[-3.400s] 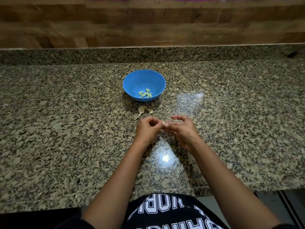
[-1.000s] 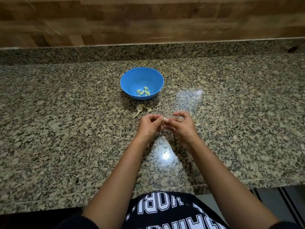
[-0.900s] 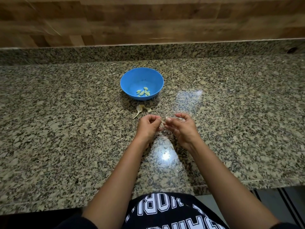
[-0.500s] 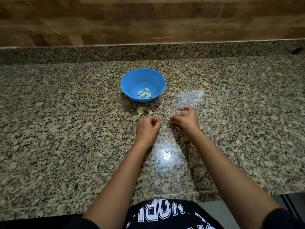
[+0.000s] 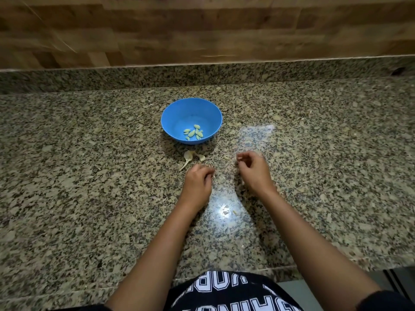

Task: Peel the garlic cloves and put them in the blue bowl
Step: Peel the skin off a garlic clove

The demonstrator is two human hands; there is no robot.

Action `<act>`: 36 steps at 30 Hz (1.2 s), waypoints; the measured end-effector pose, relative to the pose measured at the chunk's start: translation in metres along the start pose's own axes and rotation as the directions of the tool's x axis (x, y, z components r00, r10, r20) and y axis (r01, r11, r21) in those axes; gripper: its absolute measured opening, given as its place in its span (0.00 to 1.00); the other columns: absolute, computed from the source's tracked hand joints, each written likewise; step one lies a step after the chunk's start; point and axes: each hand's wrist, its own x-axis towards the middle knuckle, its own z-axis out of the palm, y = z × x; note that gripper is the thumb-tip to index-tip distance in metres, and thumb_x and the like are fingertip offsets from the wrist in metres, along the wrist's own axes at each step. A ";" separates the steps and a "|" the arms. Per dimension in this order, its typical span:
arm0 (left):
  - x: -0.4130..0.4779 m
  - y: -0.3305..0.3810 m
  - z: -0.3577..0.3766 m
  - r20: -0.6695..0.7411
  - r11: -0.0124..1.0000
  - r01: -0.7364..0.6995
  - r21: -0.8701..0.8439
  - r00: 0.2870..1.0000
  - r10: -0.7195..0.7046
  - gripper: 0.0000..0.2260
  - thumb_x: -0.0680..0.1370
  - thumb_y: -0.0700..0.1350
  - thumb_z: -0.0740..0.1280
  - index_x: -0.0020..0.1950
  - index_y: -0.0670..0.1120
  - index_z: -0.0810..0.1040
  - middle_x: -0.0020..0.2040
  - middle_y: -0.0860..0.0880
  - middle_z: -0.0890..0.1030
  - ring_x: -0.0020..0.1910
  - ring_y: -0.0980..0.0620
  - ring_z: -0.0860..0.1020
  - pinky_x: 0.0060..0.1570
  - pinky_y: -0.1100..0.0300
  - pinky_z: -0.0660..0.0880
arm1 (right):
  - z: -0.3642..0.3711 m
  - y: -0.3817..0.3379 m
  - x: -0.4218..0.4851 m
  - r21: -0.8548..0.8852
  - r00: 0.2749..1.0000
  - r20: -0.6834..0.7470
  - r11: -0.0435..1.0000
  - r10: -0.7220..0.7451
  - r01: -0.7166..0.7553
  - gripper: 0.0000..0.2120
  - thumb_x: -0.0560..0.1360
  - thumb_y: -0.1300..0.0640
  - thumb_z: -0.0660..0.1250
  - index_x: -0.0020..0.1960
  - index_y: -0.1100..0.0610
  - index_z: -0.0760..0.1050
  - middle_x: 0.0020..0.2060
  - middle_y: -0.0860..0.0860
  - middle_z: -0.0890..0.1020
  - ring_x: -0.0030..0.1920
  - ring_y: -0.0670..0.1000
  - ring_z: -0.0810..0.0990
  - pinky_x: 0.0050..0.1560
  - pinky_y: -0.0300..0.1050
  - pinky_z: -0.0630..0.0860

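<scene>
Just in front of the bowl (image 5: 177,113), over the counter (image 5: 89,187): left hand (image 5: 197,181) and right hand (image 5: 253,170) are apart, both with fingers curled. Can't tell if either grips a clove. The left's fingertips are tucked under. The right's thumb and forefinger are close together, but anything between them is too small to resolve. Peeled cloves (image 5: 193,132) lie in the bowl bottom, toward its near wall. Stem scrap (image 5: 187,157) and husk piece (image 5: 201,157) lie just in front of the bowl, with a pale bit (image 5: 226,157), possibly a clove, front-right of it. Judgement: mid-peel or between cloves. To do it well, nick the root end with a nail, strip the skin in one pull and drop it short of the bowl. Release the bare clove low over the bowl centre so it doesn't bounce out.
</scene>
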 end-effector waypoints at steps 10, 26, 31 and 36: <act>-0.032 -0.017 -0.003 -0.039 0.991 -0.004 -0.131 0.999 -0.001 0.13 0.80 0.40 0.58 0.61 0.43 0.77 0.60 0.47 0.74 0.61 0.49 0.72 0.61 0.53 0.72 | 0.028 0.037 -0.063 -0.768 0.917 0.376 0.508 -0.135 0.390 0.38 0.75 0.33 0.38 0.75 0.56 0.31 0.72 0.51 0.32 0.74 0.49 0.33 0.71 0.47 0.32; -0.029 -0.026 0.001 0.140 0.968 -0.122 0.222 0.986 0.092 0.22 0.80 0.56 0.57 0.71 0.48 0.67 0.72 0.51 0.66 0.72 0.52 0.60 0.71 0.51 0.56 | 0.010 0.025 -0.082 -0.555 0.879 0.337 0.683 -0.337 0.475 0.16 0.76 0.64 0.62 0.63 0.61 0.74 0.59 0.54 0.76 0.60 0.51 0.71 0.63 0.37 0.64; -0.047 -0.021 0.011 0.211 0.931 -0.195 0.308 0.968 0.133 0.24 0.81 0.57 0.51 0.74 0.47 0.61 0.76 0.49 0.60 0.75 0.52 0.55 0.73 0.56 0.51 | -0.001 0.032 -0.088 -0.476 0.926 0.215 0.795 -0.311 0.377 0.14 0.73 0.68 0.65 0.57 0.61 0.79 0.53 0.53 0.79 0.54 0.49 0.73 0.61 0.41 0.70; -0.066 -0.002 0.023 0.333 0.891 -0.312 0.329 0.921 0.200 0.30 0.80 0.62 0.48 0.77 0.48 0.52 0.78 0.49 0.52 0.76 0.53 0.50 0.70 0.61 0.41 | -0.020 0.028 -0.088 -0.094 0.998 -0.012 0.994 -0.058 0.057 0.14 0.76 0.66 0.62 0.60 0.60 0.77 0.54 0.52 0.81 0.52 0.46 0.78 0.54 0.35 0.75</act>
